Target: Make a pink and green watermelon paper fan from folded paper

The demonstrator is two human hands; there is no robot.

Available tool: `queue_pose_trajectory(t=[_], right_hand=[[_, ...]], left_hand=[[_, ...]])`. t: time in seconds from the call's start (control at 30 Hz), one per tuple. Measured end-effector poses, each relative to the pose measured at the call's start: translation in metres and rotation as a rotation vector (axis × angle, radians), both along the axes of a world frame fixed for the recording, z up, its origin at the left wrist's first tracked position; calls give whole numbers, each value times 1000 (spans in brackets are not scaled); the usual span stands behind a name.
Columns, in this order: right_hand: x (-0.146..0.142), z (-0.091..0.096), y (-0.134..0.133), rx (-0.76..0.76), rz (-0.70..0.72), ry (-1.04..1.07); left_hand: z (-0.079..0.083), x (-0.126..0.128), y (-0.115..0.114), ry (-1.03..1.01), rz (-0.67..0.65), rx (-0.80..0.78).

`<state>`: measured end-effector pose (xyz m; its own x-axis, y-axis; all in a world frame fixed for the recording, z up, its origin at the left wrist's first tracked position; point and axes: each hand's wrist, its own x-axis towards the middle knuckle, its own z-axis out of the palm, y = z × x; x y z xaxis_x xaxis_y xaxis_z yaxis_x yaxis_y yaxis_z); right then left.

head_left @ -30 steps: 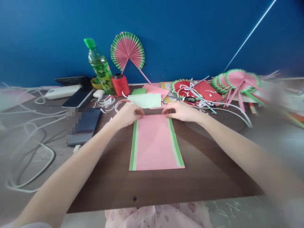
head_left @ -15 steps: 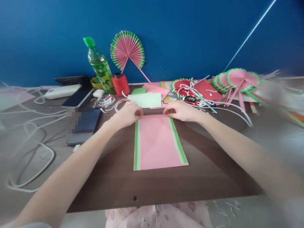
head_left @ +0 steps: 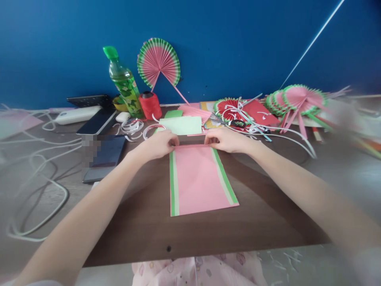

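A pink paper sheet (head_left: 201, 178) with green and pale green strips down both long sides lies on the brown table (head_left: 143, 234). My left hand (head_left: 162, 143) pinches its far left corner, and my right hand (head_left: 222, 140) pinches the far right corner. Between them the far edge looks narrowly folded. Both hands have their fingers curled closed, with the fingertips partly hidden. Just beyond lie a pale green paper (head_left: 184, 125) and a pleated pink paper (head_left: 195, 112).
Against the blue wall stand a round pleated fan (head_left: 159, 59), a green bottle (head_left: 123, 83) and a red thread spool (head_left: 150, 105). More fans (head_left: 303, 97), scissors (head_left: 238, 123) and paper scraps lie at the back right. A phone (head_left: 104, 159) and white cables (head_left: 64, 190) are left.
The near end of the pink sheet has swung slightly to the right. Both hands keep their pinch on the far edge in nearly the same place.
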<state>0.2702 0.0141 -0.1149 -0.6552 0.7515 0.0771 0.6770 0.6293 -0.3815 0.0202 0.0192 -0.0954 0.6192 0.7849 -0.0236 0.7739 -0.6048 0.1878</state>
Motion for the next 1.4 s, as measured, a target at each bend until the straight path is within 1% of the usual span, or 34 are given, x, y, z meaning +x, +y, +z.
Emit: queue_pose_trajectory(t=[0.13, 0.4, 0.57, 0.63, 0.8, 1.03, 1.2, 1.4], right_hand=[[0, -1, 0, -9, 2, 10], [1, -4, 2, -5, -1, 49], [1, -4, 2, -4, 3, 41], [1, -4, 2, -3, 1, 41], [0, -1, 0, 4, 8, 15], [-1, 7, -4, 15, -3, -38], [-1, 6, -4, 44, 1, -56], [-2, 7, -5, 46, 14, -67]], left_hand=[[2, -1, -1, -5, 44, -59], [-2, -3, 2, -4, -8, 3], [-3, -3, 1, -39, 11, -24], [-3, -3, 0, -38, 24, -12], [-2, 0, -3, -4, 69, -4], [-4, -1, -4, 29, 42, 55], [-5, 0, -4, 32, 49, 53], [-5, 5, -8, 123, 40, 93]])
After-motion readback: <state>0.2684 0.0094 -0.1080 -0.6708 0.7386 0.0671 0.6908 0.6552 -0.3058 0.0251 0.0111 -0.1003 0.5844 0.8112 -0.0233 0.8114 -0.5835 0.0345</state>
